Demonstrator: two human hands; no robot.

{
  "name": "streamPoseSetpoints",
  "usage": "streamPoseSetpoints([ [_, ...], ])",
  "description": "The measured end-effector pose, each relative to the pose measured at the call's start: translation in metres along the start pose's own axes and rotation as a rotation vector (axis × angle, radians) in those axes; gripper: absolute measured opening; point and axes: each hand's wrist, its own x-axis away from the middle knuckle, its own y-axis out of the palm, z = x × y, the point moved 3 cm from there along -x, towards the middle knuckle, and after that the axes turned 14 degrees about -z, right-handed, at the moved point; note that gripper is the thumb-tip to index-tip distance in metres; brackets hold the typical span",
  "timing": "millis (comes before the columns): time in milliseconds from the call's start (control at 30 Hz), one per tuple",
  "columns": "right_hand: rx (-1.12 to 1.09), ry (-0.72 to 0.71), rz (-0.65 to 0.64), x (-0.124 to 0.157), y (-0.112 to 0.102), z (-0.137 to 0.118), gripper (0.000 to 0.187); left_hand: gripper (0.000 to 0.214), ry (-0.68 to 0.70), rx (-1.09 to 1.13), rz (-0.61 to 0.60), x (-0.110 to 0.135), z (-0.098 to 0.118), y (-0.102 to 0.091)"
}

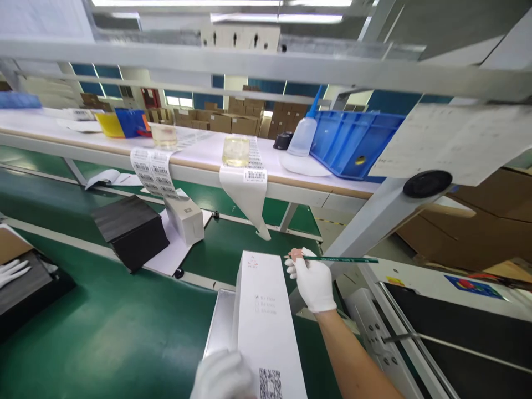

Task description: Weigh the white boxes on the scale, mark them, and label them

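Green bench (pixel 124 332): white box (pixel 266 321) (QR-coded), barcode labels (pixel 154 172).

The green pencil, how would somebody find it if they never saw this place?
Start at the green belt and find the tall white box lying near its edge. Just right of the box's far end, the gloved right hand holds the green pencil, the only thin green stick, pointing sideways.

Two white boxes (pixel 266 316) (pixel 185 219), one black stack (pixel 131 230) and one pencil (pixel 336 259) are on view. Two glass jars (pixel 236 151) (pixel 164 134), one blue crate (pixel 353 144) and three gloved hands (pixel 313 282) (pixel 222 377) (pixel 12 271) show.
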Motion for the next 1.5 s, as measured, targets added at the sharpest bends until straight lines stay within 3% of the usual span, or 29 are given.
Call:
streamPoseSetpoints([
  [33,0.026,-0.037,0.011,-0.002,-0.002,-0.006,0.063,0.029,0.076,-0.015,-0.018,-0.029,-0.015,-0.010],
  [100,0.085,-0.134,0.020,-0.008,-0.005,-0.024,0.062,0.039,0.049,-0.007,-0.063,-0.100,-0.048,-0.032],
  [233,0.251,-0.458,-0.010,-0.027,-0.001,-0.079,0.043,0.033,-0.041,-0.120,0.236,-0.243,-0.098,-0.066],
  [300,0.453,-0.721,0.016,-0.037,0.003,-0.110,0.033,0.042,-0.085,-0.153,0.268,-0.291,-0.116,-0.066],
  [400,0.843,-0.967,0.142,-0.053,0.008,-0.146,0.025,0.050,-0.133,-0.206,0.236,-0.321,-0.135,-0.057],
  [500,1.087,-0.939,0.248,-0.072,0.012,-0.165,0.018,0.047,-0.079,-0.249,0.257,-0.320,-0.143,-0.052],
  [667,1.192,-0.969,0.301,-0.094,0.024,-0.175,0.012,0.045,-0.039,-0.263,0.297,-0.313,-0.141,-0.053],
  [800,1.197,-1.075,0.318,-0.087,0.032,-0.179,0.018,0.051,-0.048,-0.289,0.264,-0.313,-0.140,-0.050],
  [900,1.096,-1.152,0.230,-0.065,0.034,-0.173,0.024,0.069,-0.054,-0.295,0.196,-0.311,-0.145,-0.049],
  [1000,0.875,-1.123,0.132,-0.037,0.029,-0.150,0.025,0.080,-0.027,-0.301,0.097,-0.305,-0.148,-0.053],
  [1100,0.683,-0.988,0.092,-0.011,0.015,-0.108,0.016,0.075,0.064,-0.440,-0.027,-0.291,-0.138,-0.059],
  [1200,0.605,-0.832,0.132,0.012,-0.004,-0.058,0.015,0.052,0.274,-0.606,-0.148,-0.267,-0.115,-0.058],
  [1333,0.569,-0.607,0.187,0.033,-0.027,-0.002,0.028,0.034,0.619,-0.643,-0.258,-0.236,-0.083,-0.048],
  [1433,0.513,-0.390,0.186,0.042,-0.036,0.021,0.037,0.025,0.746,-0.567,-0.293,-0.213,-0.060,-0.047],
  [1500,0.475,-0.279,0.186,0.046,-0.039,0.026,0.041,0.024,0.770,-0.394,-0.362,-0.188,-0.040,-0.047],
])
